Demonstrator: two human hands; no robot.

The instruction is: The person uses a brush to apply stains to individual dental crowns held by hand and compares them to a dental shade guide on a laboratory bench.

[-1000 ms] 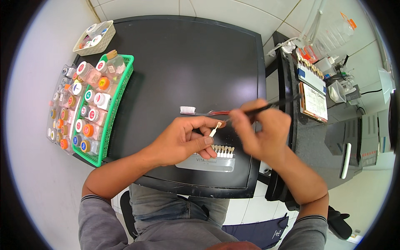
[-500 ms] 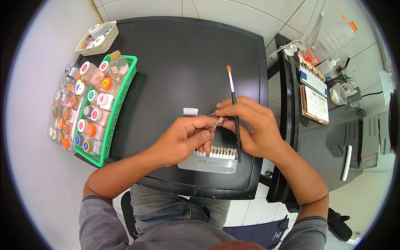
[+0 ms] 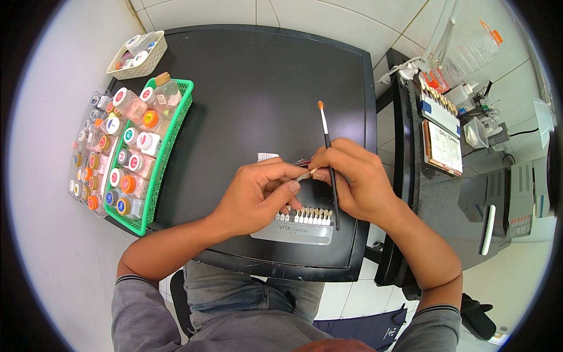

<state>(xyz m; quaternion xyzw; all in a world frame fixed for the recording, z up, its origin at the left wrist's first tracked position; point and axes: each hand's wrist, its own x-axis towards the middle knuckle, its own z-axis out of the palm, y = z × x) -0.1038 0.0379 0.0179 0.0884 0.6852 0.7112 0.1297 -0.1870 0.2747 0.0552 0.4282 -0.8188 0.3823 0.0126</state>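
Observation:
My left hand (image 3: pixel 253 190) pinches a small tooth shade tab (image 3: pixel 304 176) between thumb and forefinger. My right hand (image 3: pixel 359 179) meets it from the other side, thumb and forefinger at the tab's tooth-shaped end. Across that same hand lies a thin paintbrush (image 3: pixel 324 124) with a black and white handle, its orange-brown tip pointing away from me. Just below both hands, a silver shade guide holder (image 3: pixel 293 232) with a row of tooth tabs rests on the black table. White toothbrush bristles (image 3: pixel 267 156) show beyond my left fingers; the rest of that brush is mostly hidden.
On the left, a green basket (image 3: pixel 153 196) holds several small jars with coloured lids, beside a clear rack of more jars (image 3: pixel 88 149). A cream basket (image 3: pixel 141 68) stands at the far left. The side counter (image 3: pixel 431 234) carries an open notebook (image 3: pixel 443 146) and another shade guide (image 3: pixel 440 114).
My right hand has closed in on the tab's tooth end, which is now largely covered. The paintbrush has tilted slightly left and lower. My left fingers have shifted over the toothbrush bristles.

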